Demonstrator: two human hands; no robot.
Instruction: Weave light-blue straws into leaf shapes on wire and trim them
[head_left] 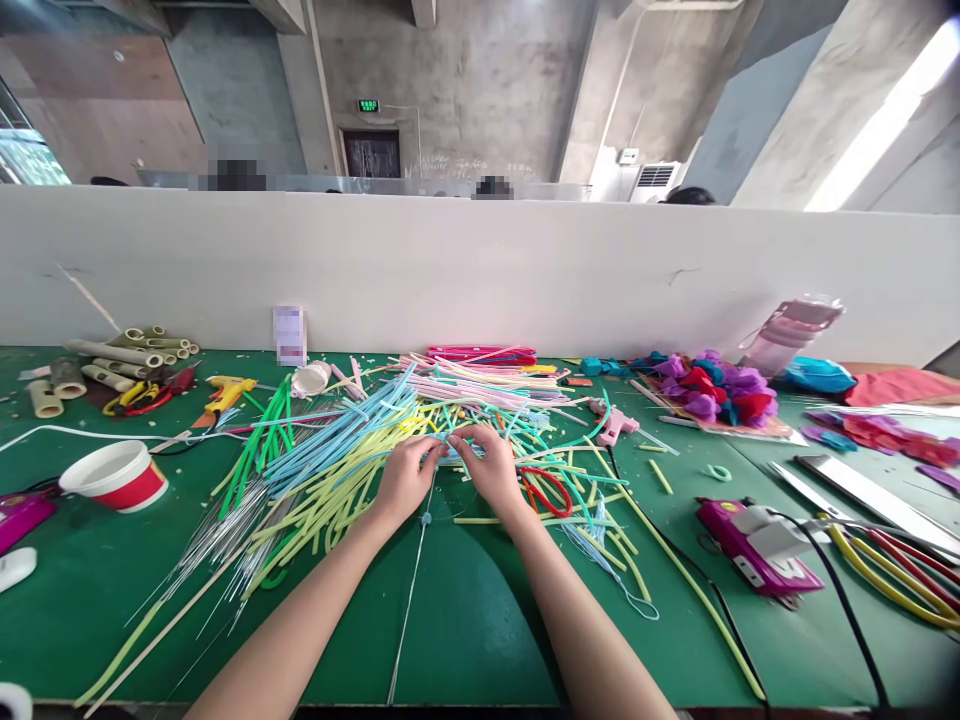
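Note:
My left hand and my right hand meet at the middle of the table, fingertips pinched close together. Between them is a light blue pipe cleaner, mostly covered by the fingers. Below the fingertips a thin white string with a small blue bead-like lump runs toward the table's front edge. Just left of my left hand lie loose yellow-green pipe cleaners and a bundle of light blue pipe cleaners. An orange-red loop rests beside my right wrist.
On the left are a paper cup, a yellow glue gun and bamboo pieces. A pink glue gun, a magenta power strip, scissors and a pink bottle are on the right. A white partition stands behind.

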